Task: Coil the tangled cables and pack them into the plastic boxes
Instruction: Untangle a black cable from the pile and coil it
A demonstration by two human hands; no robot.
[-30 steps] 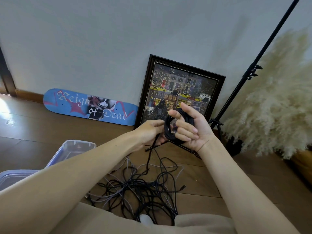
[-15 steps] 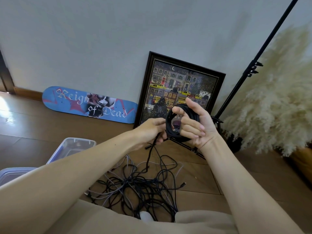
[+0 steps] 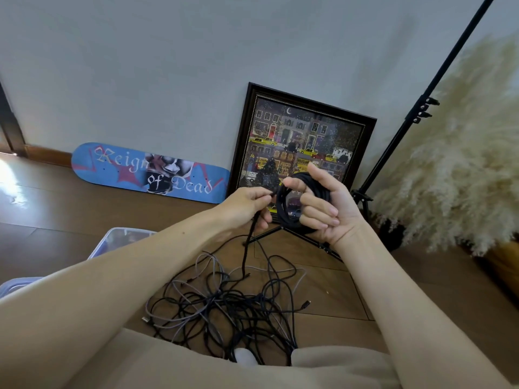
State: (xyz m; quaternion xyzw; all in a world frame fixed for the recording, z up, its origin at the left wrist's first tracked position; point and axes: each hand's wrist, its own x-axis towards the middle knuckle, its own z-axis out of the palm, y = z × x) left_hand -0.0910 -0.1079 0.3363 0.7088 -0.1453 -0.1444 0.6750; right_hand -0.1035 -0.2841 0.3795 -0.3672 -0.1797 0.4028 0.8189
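Black cord wound into a ring, the black cable coil (image 3: 281, 204), sits in the air in front of the person, held by the right hand (image 3: 328, 209). Its fingers curl through the ring from behind and the thumb lies over the top. Just beside it, the left hand (image 3: 244, 203) pinches the loose strand (image 3: 248, 242) between thumb and forefinger where it leaves the coil. From there the strand drops straight down to the floor.

It ends in the tangled cables (image 3: 224, 304), a heap of black and grey leads on the wooden floor (image 3: 56, 214) between the forearms. The near edge of the heap is hidden by the beige knees (image 3: 168, 363), with a white rounded thing (image 3: 244, 357) showing between them.

Left of the heap stand two clear plastic boxes (image 3: 118, 240), both largely covered by the left forearm, so their contents cannot be told.

Behind the hands a framed picture (image 3: 303, 136) of a night street leans on the wall, its lower part hidden by the coil and fingers. A blue skateboard deck (image 3: 120, 169) lies along the wall to its left. A black stand (image 3: 421, 108) rises at the right, one leg passing under the hands, and pale pampas grass (image 3: 463, 164) fills the right edge.
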